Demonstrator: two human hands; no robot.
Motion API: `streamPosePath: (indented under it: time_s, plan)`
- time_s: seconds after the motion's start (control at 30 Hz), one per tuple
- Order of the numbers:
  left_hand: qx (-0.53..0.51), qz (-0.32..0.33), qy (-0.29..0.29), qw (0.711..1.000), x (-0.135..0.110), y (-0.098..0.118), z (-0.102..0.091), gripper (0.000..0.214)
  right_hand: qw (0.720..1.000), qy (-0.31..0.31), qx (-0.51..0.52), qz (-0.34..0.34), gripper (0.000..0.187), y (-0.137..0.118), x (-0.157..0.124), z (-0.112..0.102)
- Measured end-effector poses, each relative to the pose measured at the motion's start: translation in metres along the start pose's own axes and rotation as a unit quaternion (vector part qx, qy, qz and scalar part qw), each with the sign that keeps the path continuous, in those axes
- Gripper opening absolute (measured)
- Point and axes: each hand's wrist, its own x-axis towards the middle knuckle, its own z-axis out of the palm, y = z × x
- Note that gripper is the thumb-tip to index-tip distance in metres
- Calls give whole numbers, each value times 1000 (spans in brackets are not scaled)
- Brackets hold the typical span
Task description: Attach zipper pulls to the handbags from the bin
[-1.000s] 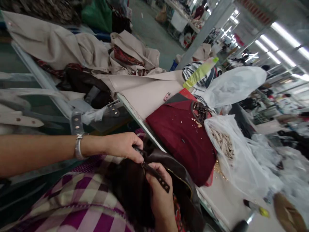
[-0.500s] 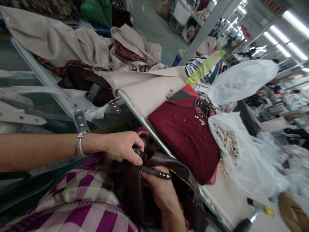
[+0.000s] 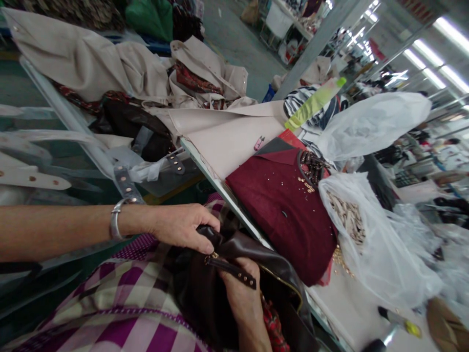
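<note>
A dark brown leather jacket (image 3: 205, 293) lies on my lap over a purple and cream checked cloth (image 3: 120, 313). My left hand (image 3: 183, 226), with a silver bangle at the wrist, is closed and pinches a fold of the jacket near its top. My right hand (image 3: 240, 293) is closed around a narrow brown strap (image 3: 230, 270) set with small metal studs, which runs from a small gold fitting by my left fingers.
On the table (image 3: 337, 298) lie a dark red garment (image 3: 289, 215) with loose metal studs, a clear bag of fittings (image 3: 351, 220), a white plastic bag (image 3: 370, 122) and beige material (image 3: 227, 134). Beige and dark garments (image 3: 110, 73) pile up at the left. A tool handle (image 3: 384, 337) sits bottom right.
The studded strap has tilted and shifted slightly as my right hand turns it. My left hand has slid a little along the jacket's fold, keeping its pinch.
</note>
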Motion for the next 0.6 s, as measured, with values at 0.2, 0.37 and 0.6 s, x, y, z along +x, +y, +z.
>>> streamPosePath:
  time_s: [0.2,0.37,0.6]
  plan:
    - [-34,6,-10,999,2,-12,5,26,998,40,6,-44,12,16,-2,5]
    - [-5,34,-20,999,7,-12,3,23,993,41,-35,-102,15,22,6,10]
    - [50,56,25,997,2,-16,5,28,991,6,-10,-134,15,15,7,4]
